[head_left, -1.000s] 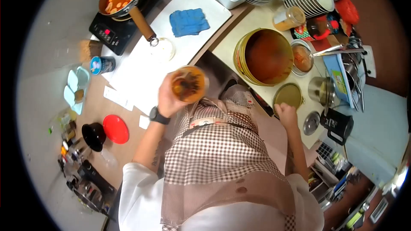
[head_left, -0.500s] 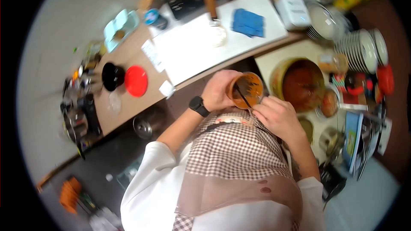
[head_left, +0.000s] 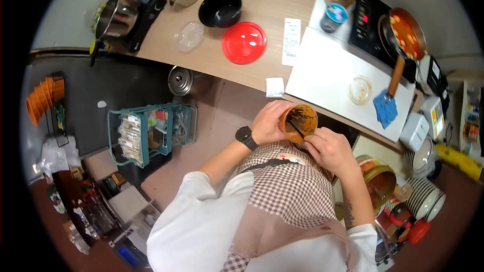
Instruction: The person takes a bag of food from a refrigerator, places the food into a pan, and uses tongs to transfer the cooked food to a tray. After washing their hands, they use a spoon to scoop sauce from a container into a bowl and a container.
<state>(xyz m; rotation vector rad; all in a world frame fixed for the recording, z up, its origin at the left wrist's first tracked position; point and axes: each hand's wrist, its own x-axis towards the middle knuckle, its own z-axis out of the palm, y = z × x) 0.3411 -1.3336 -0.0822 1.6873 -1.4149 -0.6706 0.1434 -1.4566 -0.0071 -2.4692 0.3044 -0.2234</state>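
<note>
My left hand [head_left: 270, 123], with a black watch at its wrist, is wrapped round the side of a sauce-smeared plastic tub [head_left: 308, 113]. The tub is tilted towards me, and orange-brown sauce coats its inner wall. My right hand [head_left: 330, 150] grips a thin dark utensil [head_left: 296, 129] that reaches into the tub; its working end is too small to make out. Both hands are in front of the checked apron [head_left: 287, 186], just short of the counter edge.
Ahead is the counter with a white board [head_left: 322, 75], a blue cloth [head_left: 385, 111], a red lid [head_left: 244, 43] and a black bowl [head_left: 220, 8]. A pan of red food [head_left: 407, 32] sits on a hob at right. A large sauce pot [head_left: 380, 184] and stacked plates [head_left: 426, 199] stand to my right.
My view has swung left, bringing the red lid, black bowl and teal rack nearer the middle. Both hands still hold the tub and the utensil, which has shifted slightly inside it.
</note>
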